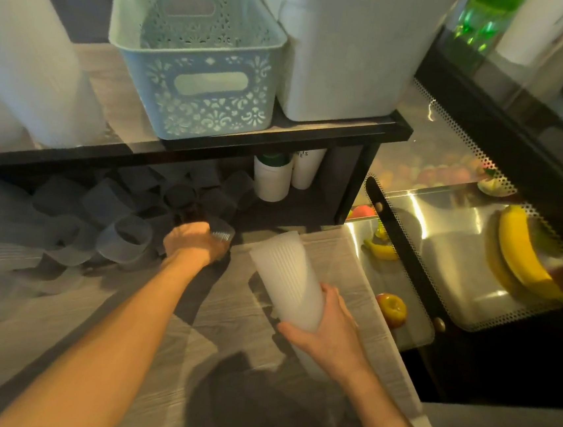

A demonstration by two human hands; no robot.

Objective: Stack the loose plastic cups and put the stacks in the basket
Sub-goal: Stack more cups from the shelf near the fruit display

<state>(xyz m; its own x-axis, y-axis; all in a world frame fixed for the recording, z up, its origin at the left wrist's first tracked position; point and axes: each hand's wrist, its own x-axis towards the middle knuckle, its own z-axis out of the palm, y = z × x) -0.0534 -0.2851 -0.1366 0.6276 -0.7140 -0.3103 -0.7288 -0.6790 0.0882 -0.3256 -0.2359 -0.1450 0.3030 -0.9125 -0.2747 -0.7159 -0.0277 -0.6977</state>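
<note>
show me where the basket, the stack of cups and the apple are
basket (pixel 213 84), head view, front wall beside the handle slot
stack of cups (pixel 289 276), head view, ribbed side above the right hand
apple (pixel 392 309), head view, middle of its red and yellow skin

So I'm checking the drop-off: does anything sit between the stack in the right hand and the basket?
Nothing visible blocks it. The right hand grips the cup stack over the counter, and the basket stands higher, on the shelf, its top open. The stack must rise past the shelf's front edge. The left hand is off to the side.
</note>
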